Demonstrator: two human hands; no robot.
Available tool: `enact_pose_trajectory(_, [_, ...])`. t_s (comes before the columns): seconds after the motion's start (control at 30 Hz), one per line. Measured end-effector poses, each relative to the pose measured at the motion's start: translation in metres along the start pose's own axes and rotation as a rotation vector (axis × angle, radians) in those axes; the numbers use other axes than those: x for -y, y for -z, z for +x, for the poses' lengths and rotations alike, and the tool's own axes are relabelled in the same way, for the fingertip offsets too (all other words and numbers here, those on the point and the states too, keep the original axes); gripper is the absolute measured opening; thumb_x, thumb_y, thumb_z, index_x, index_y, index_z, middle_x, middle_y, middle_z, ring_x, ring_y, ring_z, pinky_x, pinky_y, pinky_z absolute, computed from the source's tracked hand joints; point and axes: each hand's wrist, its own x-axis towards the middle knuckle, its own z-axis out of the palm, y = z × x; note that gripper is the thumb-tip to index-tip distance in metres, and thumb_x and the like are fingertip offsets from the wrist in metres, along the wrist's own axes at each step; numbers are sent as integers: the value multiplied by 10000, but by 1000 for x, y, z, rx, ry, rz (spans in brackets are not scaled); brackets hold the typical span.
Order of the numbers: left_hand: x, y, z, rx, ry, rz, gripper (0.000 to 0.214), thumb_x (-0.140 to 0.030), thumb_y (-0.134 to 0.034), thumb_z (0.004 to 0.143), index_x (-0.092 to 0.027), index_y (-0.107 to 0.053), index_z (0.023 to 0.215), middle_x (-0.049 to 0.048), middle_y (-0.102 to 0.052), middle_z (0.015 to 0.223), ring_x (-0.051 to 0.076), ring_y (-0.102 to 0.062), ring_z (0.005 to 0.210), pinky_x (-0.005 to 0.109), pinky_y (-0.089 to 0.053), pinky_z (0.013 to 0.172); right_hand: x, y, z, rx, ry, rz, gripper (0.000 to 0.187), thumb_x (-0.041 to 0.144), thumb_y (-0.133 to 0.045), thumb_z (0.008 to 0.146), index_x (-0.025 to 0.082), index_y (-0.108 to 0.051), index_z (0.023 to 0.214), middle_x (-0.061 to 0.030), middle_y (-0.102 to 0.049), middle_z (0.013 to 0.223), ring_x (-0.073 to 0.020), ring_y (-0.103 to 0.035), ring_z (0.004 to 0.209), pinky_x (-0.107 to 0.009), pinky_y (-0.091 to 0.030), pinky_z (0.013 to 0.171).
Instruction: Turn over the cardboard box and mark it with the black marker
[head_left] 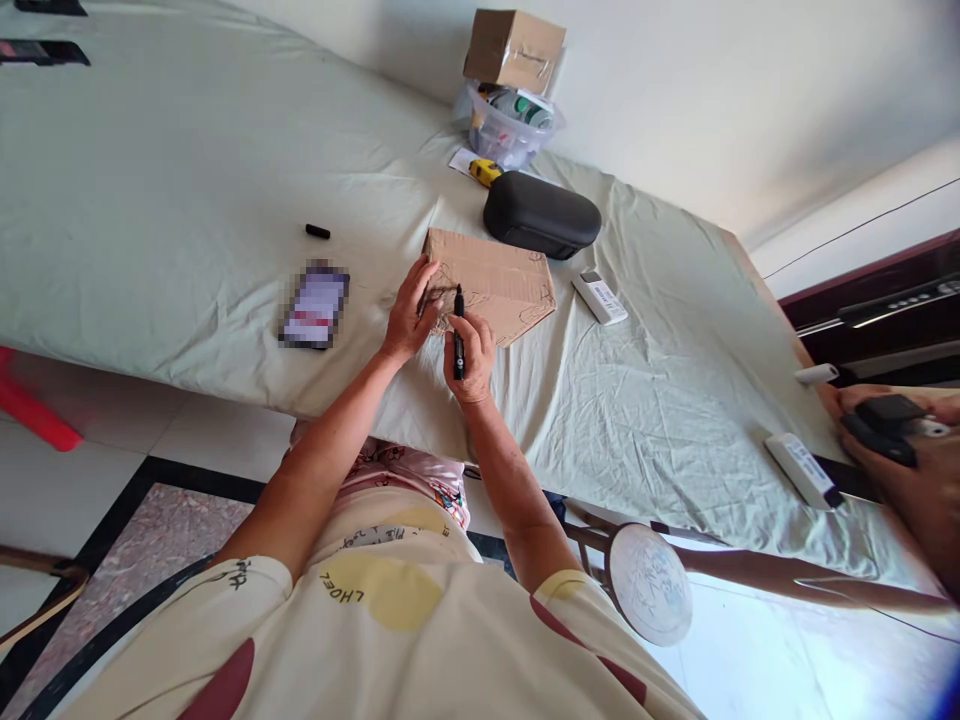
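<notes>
A brown cardboard box (499, 265) with dark drawn lines on its faces rests on the cloth-covered table in front of me. My left hand (409, 315) grips the box at its left end, fingers on the edge and thumb toward the near face. In my right hand (472, 355) is a black marker (459, 335), held upright in the view with its uncapped tip over the box's near upper edge. Whether the tip touches the cardboard I cannot tell. A small black cap (317, 231) lies on the cloth to the left, beyond a blurred phone (316, 305).
Behind the box sit a black case (541, 215), a yellow cutter (486, 172) and a clear tub (504, 135) with another carton (516, 48) above it. White-and-black devices (600, 297) lie to the right. A round stool (649, 583) stands below the table's front edge.
</notes>
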Motion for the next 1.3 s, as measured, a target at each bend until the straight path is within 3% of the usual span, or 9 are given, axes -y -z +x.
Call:
enact_pose_trajectory(0.23, [2, -1, -7, -4, 34, -45, 699, -617, -512, 1026, -310, -348, 1632, 106, -431, 1700, 280, -381, 1601, 471, -297, 1339, 4, -9, -2, 90, 50, -43, 291, 354, -459, 1073, 263, -708, 1193, -97, -750, 1104, -236, -687, 1064, -431, -480, 1057])
enact_pose_trajectory(0.47, [10, 0, -14, -6, 130, -128, 799, -566, -630, 973, -325, -283, 1650, 126, -489, 1653, 270, -492, 1528, 444, -468, 1225, 11, -10, 8, 87, 78, 34, 366, 390, -394, 1101, 264, -698, 1262, -112, -738, 1208, -227, -693, 1160, -406, -532, 1067])
enact_pose_trajectory(0.67, [13, 7, -18, 3, 149, -102, 704, -432, -596, 1001, -293, -312, 1629, 151, -555, 1587, 264, -590, 1435, 414, -558, 1125, -3, -5, 7, -93, -60, 133, 443, 452, -362, 1100, 261, -648, 1379, -133, -679, 1267, -260, -671, 1220, -480, -553, 1097])
enact_pose_trajectory(0.83, [13, 21, -23, -134, 157, 62, 622, -252, -568, 981, -274, -412, 1583, 142, -607, 1524, 255, -627, 1385, 429, -566, 1112, -43, 22, 6, -336, -360, -22, 541, 380, -217, 1106, 237, -534, 1521, -137, -621, 1292, -269, -639, 1262, -515, -533, 1096])
enact_pose_trajectory(0.93, [5, 37, -26, -262, 185, 196, 545, -181, -538, 939, -240, -527, 1480, 128, -697, 1370, 251, -682, 1284, 452, -562, 1114, -75, 50, 6, -313, -545, -177, 543, 316, -231, 1087, 209, -481, 1557, -158, -592, 1379, -280, -599, 1320, -524, -502, 1111])
enact_pose_trajectory(1.03, [-7, 64, -28, -317, 223, 358, 487, -160, -556, 883, -223, -606, 1363, 119, -720, 1295, 272, -682, 1263, 491, -531, 1148, -100, 67, 0, -179, -745, -241, 530, 290, -432, 1016, 175, -485, 1531, -171, -637, 1357, -294, -595, 1301, -536, -475, 1116])
enact_pose_trajectory(1.13, [-21, 101, -26, -369, 320, 586, 481, -172, -588, 850, -194, -620, 1329, 161, -687, 1342, 342, -623, 1348, 582, -440, 1219, -108, 64, -7, -4, -913, -280, 685, 349, -628, 911, 166, -463, 1550, -207, -613, 1451, -347, -539, 1352, -586, -417, 1128])
enact_pose_trajectory(1.3, [-34, 149, -23, -329, 562, 904, 763, -383, -756, 802, -102, -517, 1470, 298, -525, 1515, 510, -406, 1515, 759, -273, 1238, -102, 52, -8, 155, -894, -319, 853, 427, -753, 830, 205, -433, 1590, -216, -544, 1553, -379, -452, 1438, -619, -321, 1168])
